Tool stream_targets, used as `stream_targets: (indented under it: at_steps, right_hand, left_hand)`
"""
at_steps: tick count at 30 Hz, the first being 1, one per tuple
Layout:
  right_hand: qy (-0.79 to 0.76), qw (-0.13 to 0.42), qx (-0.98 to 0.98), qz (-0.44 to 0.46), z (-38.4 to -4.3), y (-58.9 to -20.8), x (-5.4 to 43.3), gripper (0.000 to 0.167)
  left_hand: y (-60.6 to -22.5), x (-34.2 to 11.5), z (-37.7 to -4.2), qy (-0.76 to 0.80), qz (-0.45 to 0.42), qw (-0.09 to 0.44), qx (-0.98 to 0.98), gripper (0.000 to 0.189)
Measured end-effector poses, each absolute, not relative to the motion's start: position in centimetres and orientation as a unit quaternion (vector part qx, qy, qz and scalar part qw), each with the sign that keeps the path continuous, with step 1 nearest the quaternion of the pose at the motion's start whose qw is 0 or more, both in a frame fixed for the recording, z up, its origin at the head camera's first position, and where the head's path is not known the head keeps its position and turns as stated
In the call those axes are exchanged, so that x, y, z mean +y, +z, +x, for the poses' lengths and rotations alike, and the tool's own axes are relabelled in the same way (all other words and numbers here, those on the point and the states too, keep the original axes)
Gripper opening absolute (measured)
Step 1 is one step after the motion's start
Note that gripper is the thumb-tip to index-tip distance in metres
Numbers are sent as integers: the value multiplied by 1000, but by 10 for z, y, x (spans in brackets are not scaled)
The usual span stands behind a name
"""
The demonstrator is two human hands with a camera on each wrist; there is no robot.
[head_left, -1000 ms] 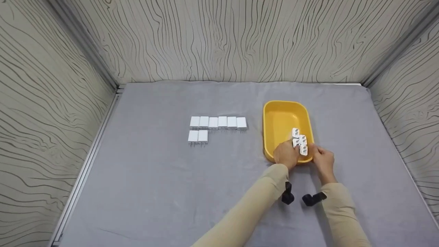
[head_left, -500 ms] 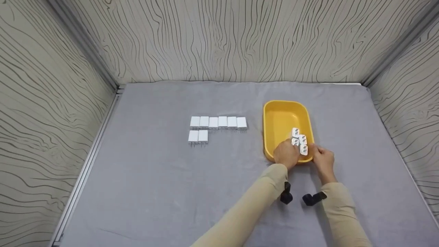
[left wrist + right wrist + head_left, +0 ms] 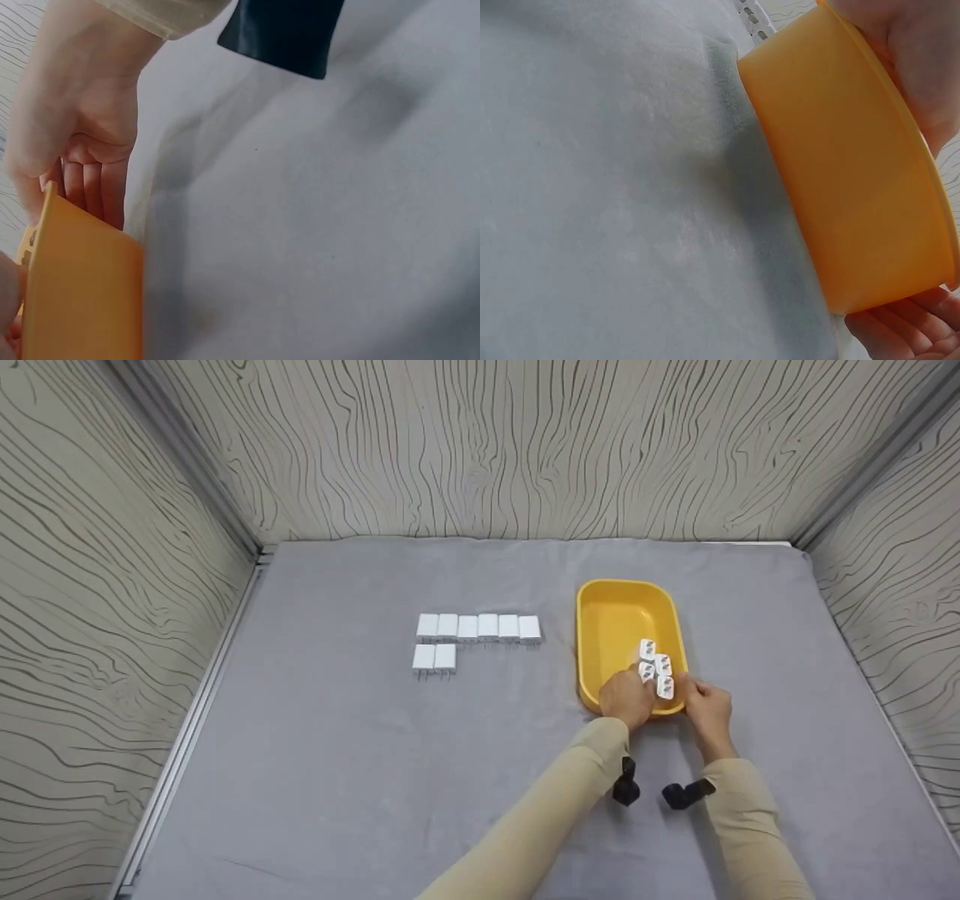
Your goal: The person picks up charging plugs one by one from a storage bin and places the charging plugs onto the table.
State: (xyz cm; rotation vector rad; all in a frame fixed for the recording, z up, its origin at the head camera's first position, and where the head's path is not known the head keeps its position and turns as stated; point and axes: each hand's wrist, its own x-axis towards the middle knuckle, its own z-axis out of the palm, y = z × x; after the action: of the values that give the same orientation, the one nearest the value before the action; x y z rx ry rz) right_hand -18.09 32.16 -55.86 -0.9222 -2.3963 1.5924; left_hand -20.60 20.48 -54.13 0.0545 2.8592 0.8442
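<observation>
**Two hands at a tray of plugs**

Tan sleeves (image 3: pixel 540 810) enter from the bottom of the frame over the grey-covered desk (image 3: pixel 322 780). The right hand (image 3: pixel 708 709) holds the side of the yellow tray (image 3: pixel 616 619), right of centre, thumb at the rim, fingers against the outer wall. The left hand (image 3: pixel 626 697) reaches inside at the tray's lower end; its fingers are hidden, so I cannot tell their grip. Four white plugs (image 3: pixel 663 664) cluster beside it, prongs up. Near mid-frame lie two plugs (image 3: pixel 445 657), then a row of six (image 3: pixel 487 625). A wood-grain wall (image 3: pixel 480 450) fills the top.
</observation>
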Motion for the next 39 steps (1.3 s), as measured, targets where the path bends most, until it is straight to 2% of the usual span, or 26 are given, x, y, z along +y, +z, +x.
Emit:
stream_targets:
  at_steps: [14,18,25,33,39]
  right_hand:
    - [523,44,-792,-311,-181,-556,323,48]
    - [520,44,-794,-312,-182,-555,323,43]
    - [510,51,-801,-309,-181,-557,323,46]
    - [490,43,-812,-315,-181,-557,324,50]
    - [491,31,-813,-313,-181,-556,323,51]
  left_hand:
    - [-542,201,-205,288,42,66,955,20]
    - [-542,199,-205,287,55,57,955,19]
    - [-541,197,-201,225,86,41,970,18]
    - [-538,194,-201,222,123,65,965,21]
    - [-536,190,-203,245,143,62,957,18]
